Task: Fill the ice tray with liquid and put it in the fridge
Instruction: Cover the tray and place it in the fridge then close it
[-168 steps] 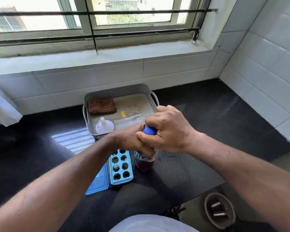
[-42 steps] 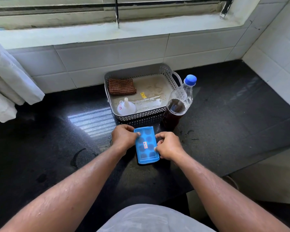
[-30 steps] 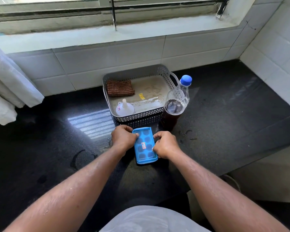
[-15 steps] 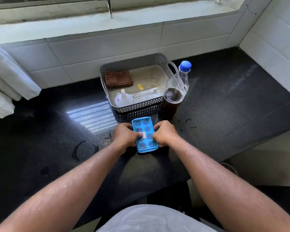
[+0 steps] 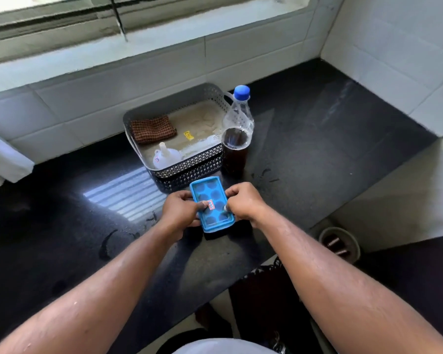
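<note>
Blue plastic lidded ice tray (image 5: 211, 206) sits on black table (image 5: 317, 154) before grey basket (image 5: 189, 164); left hand (image 5: 180, 212), right hand (image 5: 243, 204) clamp its sides, thumbs on lid; should lift level, grip even.

Under my left hand (image 5: 180, 211) and right hand (image 5: 243, 203), the lidded blue plastic ice tray (image 5: 211, 203) looks smooth with a soft sheen and carries a small paper-like label. The black stone countertop (image 5: 317, 154) is polished and glossy, mirroring the window light, with wet smears on it. The grey perforated plastic basket (image 5: 189, 164) looks matt. Inside it, the brown checked cloth (image 5: 152, 129) is coarsely woven, and the white plastic funnel (image 5: 165, 157) is smooth and slightly translucent. The clear plastic bottle with a blue cap (image 5: 237, 129) is glossy, holding dark liquid. The white wall tiles (image 5: 384, 47) are smooth and glazed.
</note>
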Tool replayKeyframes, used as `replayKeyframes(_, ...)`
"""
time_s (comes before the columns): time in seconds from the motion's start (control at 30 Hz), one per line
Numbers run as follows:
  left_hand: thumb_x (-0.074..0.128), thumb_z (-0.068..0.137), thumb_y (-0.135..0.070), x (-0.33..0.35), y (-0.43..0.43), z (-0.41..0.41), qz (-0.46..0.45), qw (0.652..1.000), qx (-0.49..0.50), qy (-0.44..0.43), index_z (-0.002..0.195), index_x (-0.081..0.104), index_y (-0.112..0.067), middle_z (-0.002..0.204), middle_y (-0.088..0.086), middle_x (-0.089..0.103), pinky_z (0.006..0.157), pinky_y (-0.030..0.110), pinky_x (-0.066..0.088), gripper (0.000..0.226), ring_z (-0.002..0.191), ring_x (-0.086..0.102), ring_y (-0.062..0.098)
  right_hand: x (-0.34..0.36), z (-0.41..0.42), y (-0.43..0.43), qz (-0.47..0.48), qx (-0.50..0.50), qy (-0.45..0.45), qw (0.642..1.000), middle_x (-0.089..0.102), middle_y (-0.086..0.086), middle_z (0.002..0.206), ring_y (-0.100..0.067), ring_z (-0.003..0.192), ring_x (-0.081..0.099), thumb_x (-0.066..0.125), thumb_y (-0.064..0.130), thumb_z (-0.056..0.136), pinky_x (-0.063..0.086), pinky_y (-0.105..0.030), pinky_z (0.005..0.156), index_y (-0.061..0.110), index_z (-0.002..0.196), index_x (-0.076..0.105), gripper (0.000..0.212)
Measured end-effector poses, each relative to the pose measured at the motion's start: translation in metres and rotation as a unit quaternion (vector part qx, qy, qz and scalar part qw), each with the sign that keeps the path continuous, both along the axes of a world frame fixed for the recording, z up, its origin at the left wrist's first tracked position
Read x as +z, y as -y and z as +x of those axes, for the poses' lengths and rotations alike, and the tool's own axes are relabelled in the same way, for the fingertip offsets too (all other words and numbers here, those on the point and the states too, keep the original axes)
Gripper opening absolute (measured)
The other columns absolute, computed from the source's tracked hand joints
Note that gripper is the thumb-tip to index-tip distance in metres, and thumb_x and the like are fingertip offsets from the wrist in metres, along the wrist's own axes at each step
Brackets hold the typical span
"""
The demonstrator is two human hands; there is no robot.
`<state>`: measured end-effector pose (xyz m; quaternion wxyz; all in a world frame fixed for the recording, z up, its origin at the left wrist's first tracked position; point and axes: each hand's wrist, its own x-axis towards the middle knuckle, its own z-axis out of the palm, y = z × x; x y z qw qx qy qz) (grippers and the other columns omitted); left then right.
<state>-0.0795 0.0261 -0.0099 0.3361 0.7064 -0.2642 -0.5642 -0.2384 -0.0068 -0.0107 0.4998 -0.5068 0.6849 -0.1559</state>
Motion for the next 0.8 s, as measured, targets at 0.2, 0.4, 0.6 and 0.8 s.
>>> replayKeyframes(0.2,0.074,0.088,0.004,0.037,-0.026,-0.042,-0.021,0.993,-0.070,-0.096,0.110,0.062,-0.010,0.079,0.004,0.080,0.046,0.032,0.059,0.028,0.060,0.076,0.023,0.029,-0.057,-0.041,-0.026,-0.076,0.040,0.996,0.072,-0.011,0.078,-0.031,0.082,0.077,0.061,-0.012,0.077,0.062,-0.057,0.070,-0.003,0.088,0.074,0.019)
replayKeyframes(0.4,0.079,0.083,0.001,0.056,-0.065,-0.114,-0.042,0.972,-0.185,-0.139,0.120,0.057,-0.020,0.092,0.005,0.081,0.048,0.034,0.058,0.047,0.065,0.077,0.024,0.056,-0.133,-0.116,-0.055,-0.185,0.066,0.979,0.077,-0.017,0.083,-0.029,0.073,0.071,0.063,-0.012,0.074,0.063,-0.050,0.066,-0.001,0.086,0.076,0.020)
replayKeyframes(0.6,0.077,0.083,0.004,0.061,-0.127,-0.197,-0.059,0.946,-0.270,-0.167,0.119,0.059,-0.020,0.102,0.013,0.080,0.057,0.041,0.062,0.047,0.073,0.079,0.029,0.077,-0.206,-0.217,-0.081,-0.287,0.073,0.952,0.071,-0.009,0.073,-0.026,0.070,0.070,0.067,-0.014,0.075,0.063,-0.055,0.067,0.009,0.073,0.073,0.023)
replayKeyframes(0.8,0.076,0.085,0.002,0.076,-0.209,-0.272,-0.049,0.898,-0.386,-0.203,0.121,0.065,-0.019,0.104,0.014,0.080,0.060,0.041,0.063,0.043,0.083,0.079,0.033,0.094,-0.283,-0.346,-0.092,-0.386,0.216,0.892,0.072,-0.009,0.078,-0.017,0.062,0.067,0.076,0.002,0.087,0.056,-0.029,0.058,0.009,0.093,0.070,0.011)
